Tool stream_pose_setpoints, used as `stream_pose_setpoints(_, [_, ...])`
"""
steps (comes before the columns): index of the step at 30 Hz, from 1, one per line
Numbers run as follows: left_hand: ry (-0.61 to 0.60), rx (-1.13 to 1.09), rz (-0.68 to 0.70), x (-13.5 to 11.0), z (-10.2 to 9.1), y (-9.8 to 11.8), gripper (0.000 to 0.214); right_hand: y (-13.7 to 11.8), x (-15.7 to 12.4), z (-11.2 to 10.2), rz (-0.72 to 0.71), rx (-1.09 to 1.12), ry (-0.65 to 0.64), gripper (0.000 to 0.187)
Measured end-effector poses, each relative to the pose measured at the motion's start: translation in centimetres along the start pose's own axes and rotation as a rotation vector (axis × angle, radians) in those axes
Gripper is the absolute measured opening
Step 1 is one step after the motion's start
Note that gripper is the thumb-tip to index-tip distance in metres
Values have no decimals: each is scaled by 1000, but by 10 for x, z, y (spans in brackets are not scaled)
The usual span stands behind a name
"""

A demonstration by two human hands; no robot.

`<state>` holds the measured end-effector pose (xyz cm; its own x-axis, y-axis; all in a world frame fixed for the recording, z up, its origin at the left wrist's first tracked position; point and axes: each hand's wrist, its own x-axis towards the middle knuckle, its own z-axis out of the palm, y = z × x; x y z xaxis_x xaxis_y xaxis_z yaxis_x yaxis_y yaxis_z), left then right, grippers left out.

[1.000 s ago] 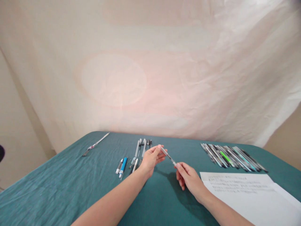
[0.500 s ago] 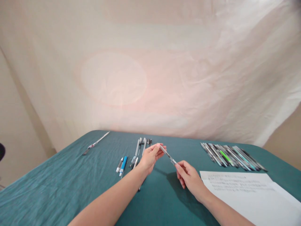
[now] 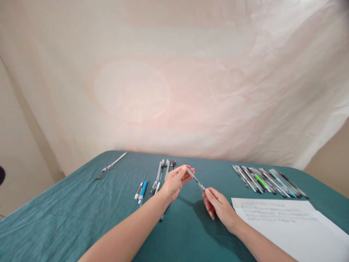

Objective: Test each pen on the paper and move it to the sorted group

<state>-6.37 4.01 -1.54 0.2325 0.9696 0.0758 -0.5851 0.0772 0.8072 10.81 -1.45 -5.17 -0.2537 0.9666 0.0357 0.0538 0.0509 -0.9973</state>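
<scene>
- Above the middle of the table (image 3: 81, 218), draped in wrinkled teal cloth: a slim grey-and-clear plastic pen (image 3: 195, 179), lifted clear of the surface and slanting down from left to right.
- Left hand (image 3: 174, 182): thumb and fingertips closed on the pen's upper end, wrist raised, seemingly to keep the barrel in plain sight.
- Right hand (image 3: 218, 205): fingertips pinched on the lower tip, other fingers curled, heel of the hand low over the cloth. A light grasp at the very end only, probably to leave the smooth barrel bare between the two hands.
- Toward the far edge, just left of the left hand: a cluster of loose white and grey pens (image 3: 163, 171), hard and glossy, laid roughly parallel and pointing at that edge.
- Nearer, side by side: a blue-barrelled pen (image 3: 143, 190) and a short white-and-grey pen (image 3: 138, 191).
- Near the far left corner: a lone thin silvery pen (image 3: 111, 166), well apart from everything else.
- Near the far right corner: a tight row of dark and grey pens (image 3: 268, 182), one bright green, lying close side by side at one angle, apparently kept as a separate lot.
- At the near right corner: a white sheet of paper (image 3: 286, 233), flat, just beside the right wrist, with faint printed lines too small to read.
- Behind the far edge: a creased cream fabric backdrop (image 3: 174, 91), matte and softly folded.
</scene>
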Motion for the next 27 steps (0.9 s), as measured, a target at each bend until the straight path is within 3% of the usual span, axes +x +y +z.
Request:
stream_pose_setpoints(14, [241,-174,-46,9,-5,-5,13,-6,-7,-1,-177,150,-86,40])
stream_pose_setpoints(27, [195,-233,-72,6,-2,0,14,1,-4,0,-168,27,-97,39])
